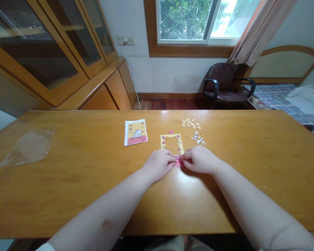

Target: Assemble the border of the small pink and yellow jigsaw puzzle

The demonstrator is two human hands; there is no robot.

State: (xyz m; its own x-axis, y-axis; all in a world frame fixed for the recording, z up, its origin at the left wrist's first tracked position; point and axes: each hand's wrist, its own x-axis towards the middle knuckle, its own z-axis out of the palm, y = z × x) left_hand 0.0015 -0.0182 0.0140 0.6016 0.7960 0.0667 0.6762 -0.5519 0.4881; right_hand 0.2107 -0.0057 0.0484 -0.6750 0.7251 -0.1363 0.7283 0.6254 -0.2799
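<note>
A partly assembled jigsaw puzzle (162,137) lies on the wooden table, its yellow border joined around an open middle. Along its near edge runs a pink section of joined pieces (178,161). My left hand (159,164) is curled at the left of this section, fingertips pressed on it. From the right, my right hand (201,160) pinches at the pink section with thumb and forefinger close together; any single piece between them is too small to make out. A loose pink piece (171,132) rests just beyond the puzzle's far edge.
Loose yellow pieces (191,123) and white patterned pieces (198,138) lie beyond my right hand. A printed reference picture (136,132) is to the left, and a clear plastic bag (28,146) farther left. Past the table (94,157) stands an armchair (222,83).
</note>
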